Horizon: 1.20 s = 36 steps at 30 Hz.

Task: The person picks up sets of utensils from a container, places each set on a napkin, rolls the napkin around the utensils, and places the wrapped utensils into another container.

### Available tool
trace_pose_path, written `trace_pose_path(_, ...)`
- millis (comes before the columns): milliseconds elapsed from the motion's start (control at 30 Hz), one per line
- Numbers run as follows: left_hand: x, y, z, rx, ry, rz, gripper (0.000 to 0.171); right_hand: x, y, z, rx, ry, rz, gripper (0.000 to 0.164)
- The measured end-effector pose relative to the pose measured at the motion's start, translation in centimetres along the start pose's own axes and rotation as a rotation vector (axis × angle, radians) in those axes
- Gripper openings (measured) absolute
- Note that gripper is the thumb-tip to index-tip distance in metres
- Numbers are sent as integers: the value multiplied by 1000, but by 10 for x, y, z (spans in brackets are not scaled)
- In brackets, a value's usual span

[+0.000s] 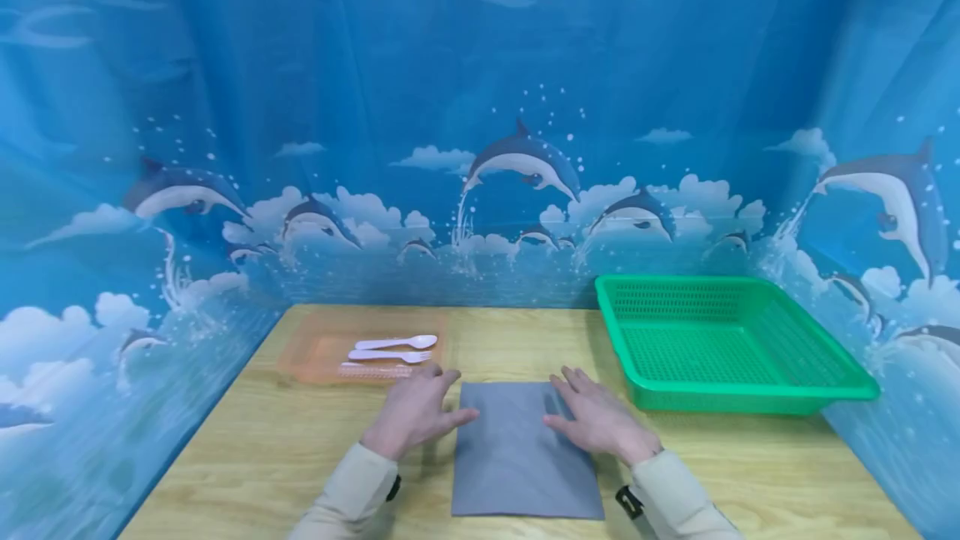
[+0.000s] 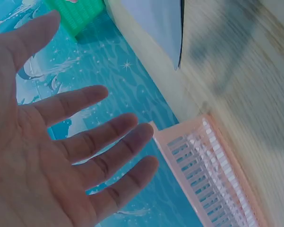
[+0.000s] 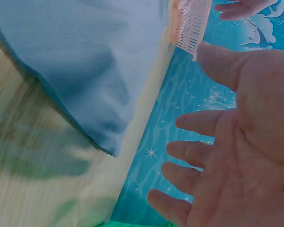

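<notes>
A grey cloth (image 1: 525,457) lies flat on the wooden table, its near edge toward me. My left hand (image 1: 422,411) hovers at the cloth's left side, fingers spread and holding nothing. On the other side my right hand (image 1: 596,415) reaches over the cloth's right edge, also with spread fingers and an unfilled palm. Both palms show bare in the wrist views, where a cloth corner (image 3: 104,127) appears beside the right hand. Just beyond the left hand stands a pale orange basket (image 1: 315,348) with a white spoon (image 1: 397,342) and a white fork (image 1: 390,356) in it.
A large green plastic basket (image 1: 742,394) stands at the back right of the table (image 1: 247,448). Behind the table hangs a blue curtain (image 1: 375,107) printed with dolphins and clouds, which also runs along both sides.
</notes>
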<state>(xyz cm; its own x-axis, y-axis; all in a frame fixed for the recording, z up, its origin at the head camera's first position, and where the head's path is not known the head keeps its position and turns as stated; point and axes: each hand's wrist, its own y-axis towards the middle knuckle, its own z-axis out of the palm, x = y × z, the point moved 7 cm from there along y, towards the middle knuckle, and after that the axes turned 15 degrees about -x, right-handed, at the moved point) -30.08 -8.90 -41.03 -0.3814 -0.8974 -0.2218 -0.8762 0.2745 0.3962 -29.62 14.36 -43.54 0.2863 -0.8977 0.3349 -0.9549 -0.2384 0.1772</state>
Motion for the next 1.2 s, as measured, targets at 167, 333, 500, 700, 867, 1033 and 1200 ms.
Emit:
trace_pose_path(167, -4, -1, 7, 35, -23, 32, 66, -2, -1, 6, 34, 0, 6, 69)
trace_pose_path(333, -10, -6, 20, 148, -37, 98, 70, -4, -4, 10, 78, 20, 18, 72)
trace_pose_path(500, -12, -14, 29, 233, -42, 119, 80, -6, -6, 15, 99, 56, 18, 74)
trace_pose_path(700, -13, -22, 37, 288, -8, 103, 89, -10, -5, 23, 133, 58, 35, 72)
trace_pose_path(867, -15, -28, 43, 326, 21, 107, 87, -16, -5, 30, 149, 25, 52, 70)
trace_pose_path(1033, -16, -30, 47, 337, 19, 100, 83, -19, -4, 30, 131, 28, 48, 66)
trace_pose_path(1200, -16, -26, 45, 291, 11, 94, 76, -22, -4, 25, 80, 37, 53, 61)
